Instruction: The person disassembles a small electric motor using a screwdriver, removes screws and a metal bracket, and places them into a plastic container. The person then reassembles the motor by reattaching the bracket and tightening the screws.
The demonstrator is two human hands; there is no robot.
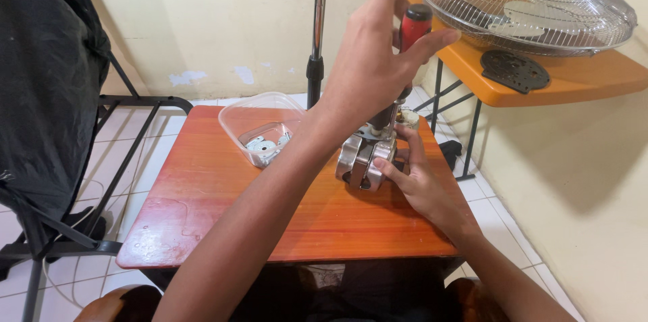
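Two bare forearms in view, no sleeves reaching the wrists or anywhere along the visible length. Left hand: no ring, no watch, no band at the wrist below the fingers. Right hand: likewise plain, no glove, no jewellery; nails short near the fingertips. Arms slender, long-fingered hands. At the bottom edge, behind both wrists, two rounded bare knees and dark clothing between them.

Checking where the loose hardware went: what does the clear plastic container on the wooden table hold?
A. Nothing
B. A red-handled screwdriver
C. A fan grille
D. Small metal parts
D: the clear plastic container holds small silvery metal parts at its bottom.
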